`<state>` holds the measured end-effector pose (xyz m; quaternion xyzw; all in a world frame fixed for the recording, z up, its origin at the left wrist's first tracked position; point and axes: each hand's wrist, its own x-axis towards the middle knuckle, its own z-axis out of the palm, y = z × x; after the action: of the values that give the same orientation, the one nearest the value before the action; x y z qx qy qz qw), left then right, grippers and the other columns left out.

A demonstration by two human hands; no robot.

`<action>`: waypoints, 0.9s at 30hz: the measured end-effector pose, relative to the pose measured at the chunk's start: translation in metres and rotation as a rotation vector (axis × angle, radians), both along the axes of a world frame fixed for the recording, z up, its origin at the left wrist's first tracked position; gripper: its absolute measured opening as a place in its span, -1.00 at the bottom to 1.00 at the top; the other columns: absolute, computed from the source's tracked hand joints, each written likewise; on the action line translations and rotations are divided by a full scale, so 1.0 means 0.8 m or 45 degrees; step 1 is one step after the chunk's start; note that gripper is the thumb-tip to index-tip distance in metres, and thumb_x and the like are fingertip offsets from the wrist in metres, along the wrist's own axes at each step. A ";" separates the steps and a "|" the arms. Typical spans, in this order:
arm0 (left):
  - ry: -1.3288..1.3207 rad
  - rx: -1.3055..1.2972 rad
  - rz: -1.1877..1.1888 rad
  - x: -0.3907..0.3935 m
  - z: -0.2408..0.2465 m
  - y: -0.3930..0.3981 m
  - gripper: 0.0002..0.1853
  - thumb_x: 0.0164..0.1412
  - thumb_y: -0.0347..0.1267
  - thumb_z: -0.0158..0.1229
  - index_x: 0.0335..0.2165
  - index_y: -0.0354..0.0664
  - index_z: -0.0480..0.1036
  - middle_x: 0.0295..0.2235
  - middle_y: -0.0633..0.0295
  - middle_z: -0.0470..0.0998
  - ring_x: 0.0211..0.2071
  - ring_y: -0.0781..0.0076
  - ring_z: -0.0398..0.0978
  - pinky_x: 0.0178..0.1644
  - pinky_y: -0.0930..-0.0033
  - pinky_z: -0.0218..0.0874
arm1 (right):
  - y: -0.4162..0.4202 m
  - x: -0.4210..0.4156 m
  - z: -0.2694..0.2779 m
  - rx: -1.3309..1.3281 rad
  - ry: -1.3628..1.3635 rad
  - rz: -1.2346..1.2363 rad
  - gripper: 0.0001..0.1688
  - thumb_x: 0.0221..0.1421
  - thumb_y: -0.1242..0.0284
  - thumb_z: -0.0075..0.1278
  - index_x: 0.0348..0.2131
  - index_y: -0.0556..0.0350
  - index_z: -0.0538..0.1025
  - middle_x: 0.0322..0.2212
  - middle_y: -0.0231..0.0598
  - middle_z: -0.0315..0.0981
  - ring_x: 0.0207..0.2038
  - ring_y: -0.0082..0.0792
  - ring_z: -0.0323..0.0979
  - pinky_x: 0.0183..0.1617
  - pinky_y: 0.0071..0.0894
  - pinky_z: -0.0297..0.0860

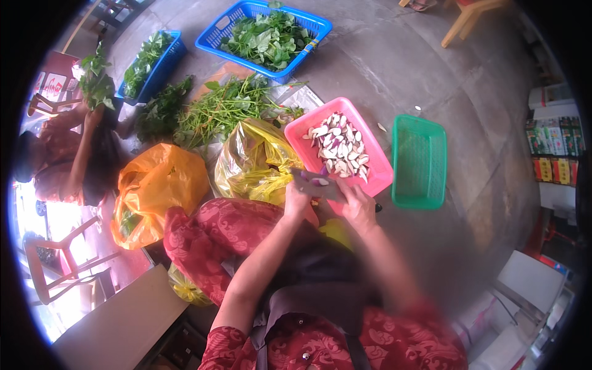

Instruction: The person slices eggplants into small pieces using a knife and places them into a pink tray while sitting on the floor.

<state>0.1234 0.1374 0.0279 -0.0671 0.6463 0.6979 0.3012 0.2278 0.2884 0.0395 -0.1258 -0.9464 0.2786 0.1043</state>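
My right hand (358, 208) grips a broad knife with a flat grey blade (319, 193) held over my lap. Pale slices with purple skin (320, 182) lie against the blade. At the blade's other end is my left hand (296, 200), its fingers mostly hidden, so what they hold cannot be told. Just beyond the knife, a pink plastic basket (384, 169) holds many white, purple-edged vegetable slices (340, 145). Left of it sits a crumpled yellow plastic bag (249, 148), its contents hidden.
A green plastic basket (419, 203) stands on the right. Leafy stems (217, 108) lie heaped ahead, near two blue baskets of greens (296, 69) (178, 46). An orange bag (162, 175) is at left. Beyond it another person (69, 157) holds leafy stems. Two loose slices lie on the floor.
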 end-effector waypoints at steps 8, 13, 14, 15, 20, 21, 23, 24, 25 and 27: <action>-0.227 0.124 -0.047 0.002 0.014 0.014 -0.75 0.11 -0.55 0.14 -0.21 -0.42 0.35 -0.33 0.09 0.54 -0.35 0.34 0.54 -0.26 0.38 0.42 | 0.023 0.008 -0.037 0.046 -0.202 -0.233 -0.48 -0.07 0.45 0.07 -0.03 -0.14 0.42 -0.45 -0.15 0.39 -0.43 -0.02 0.46 -0.38 -0.13 0.39; -0.177 0.213 -0.051 -0.003 0.010 -0.001 -0.82 0.22 -0.47 0.04 -0.24 -0.37 0.36 -0.30 0.09 0.52 -0.35 0.34 0.53 -0.29 0.34 0.43 | -0.001 0.005 0.004 0.013 0.033 -0.006 -0.43 -0.11 0.56 0.02 -0.02 -0.12 0.42 -0.45 -0.14 0.36 -0.43 -0.04 0.45 -0.40 -0.16 0.38; 0.067 0.008 -0.209 0.000 -0.040 -0.023 -0.80 0.28 -0.38 -0.05 -0.25 -0.34 0.36 -0.30 0.10 0.51 -0.36 0.34 0.52 -0.30 0.30 0.43 | -0.007 0.003 0.011 0.025 0.025 0.038 -0.42 -0.12 0.57 0.02 -0.02 -0.13 0.41 -0.45 -0.14 0.35 -0.43 -0.05 0.45 -0.40 -0.17 0.38; -0.073 0.134 -0.137 0.001 -0.038 -0.017 -0.79 0.28 -0.38 -0.05 -0.25 -0.35 0.37 -0.30 0.11 0.51 -0.35 0.33 0.52 -0.29 0.29 0.44 | -0.006 0.003 0.013 0.047 0.011 0.064 -0.41 -0.13 0.58 0.01 -0.01 -0.14 0.41 -0.45 -0.14 0.35 -0.43 -0.05 0.44 -0.40 -0.17 0.38; -0.570 0.414 0.044 -0.003 0.006 0.002 -0.79 0.18 -0.54 0.02 -0.18 -0.40 0.37 -0.27 0.07 0.52 -0.28 0.21 0.54 -0.15 0.32 0.43 | 0.016 0.001 -0.029 0.142 -0.106 -0.166 -0.41 -0.10 0.54 -0.01 0.00 -0.18 0.39 -0.43 -0.09 0.37 -0.44 0.00 0.45 -0.38 -0.08 0.39; -0.623 0.457 0.003 -0.005 0.002 -0.001 -0.76 0.15 -0.57 0.03 -0.17 -0.41 0.37 -0.27 0.05 0.52 -0.26 0.19 0.54 -0.13 0.33 0.43 | 0.020 0.002 -0.036 0.117 -0.283 -0.262 -0.38 -0.09 0.60 -0.09 0.02 -0.26 0.40 -0.39 -0.10 0.39 -0.37 0.01 0.45 -0.30 -0.06 0.40; -0.622 0.422 -0.042 -0.008 0.008 0.005 -0.66 0.10 -0.59 0.06 -0.09 -0.30 0.36 -0.25 0.14 0.53 -0.25 0.26 0.53 -0.17 0.45 0.35 | 0.039 0.013 -0.060 0.082 -0.207 -0.355 -0.57 0.03 0.47 -0.06 -0.05 -0.17 0.44 -0.44 -0.07 0.42 -0.41 0.02 0.47 -0.34 -0.06 0.40; -0.568 0.403 -0.055 -0.008 0.005 0.003 -0.64 0.10 -0.58 0.06 -0.08 -0.26 0.36 -0.25 0.18 0.53 -0.25 0.30 0.53 -0.19 0.48 0.32 | 0.034 0.012 -0.055 -0.003 -0.174 -0.351 -0.58 0.03 0.48 -0.07 -0.06 -0.16 0.45 -0.43 -0.08 0.43 -0.41 0.01 0.47 -0.33 -0.07 0.40; -0.514 0.384 -0.069 -0.008 0.003 0.001 -0.62 0.10 -0.57 0.07 -0.06 -0.22 0.36 -0.25 0.22 0.54 -0.25 0.34 0.53 -0.21 0.51 0.29 | 0.027 0.012 -0.051 -0.088 -0.142 -0.348 -0.59 0.04 0.49 -0.09 -0.07 -0.16 0.45 -0.43 -0.08 0.44 -0.40 0.01 0.47 -0.32 -0.07 0.40; -0.474 0.332 -0.104 -0.010 0.003 0.003 -0.62 0.11 -0.56 0.06 -0.06 -0.15 0.35 -0.25 0.26 0.53 -0.26 0.40 0.52 -0.23 0.56 0.23 | 0.013 0.013 -0.038 -0.240 -0.095 -0.325 -0.60 0.04 0.50 -0.10 -0.08 -0.14 0.47 -0.42 -0.09 0.47 -0.37 0.00 0.47 -0.30 -0.09 0.40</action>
<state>0.1154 0.1395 0.0299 -0.1292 0.4862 0.7382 0.4494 0.2386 0.2992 0.0089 -0.2644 -0.8955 0.3460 0.0915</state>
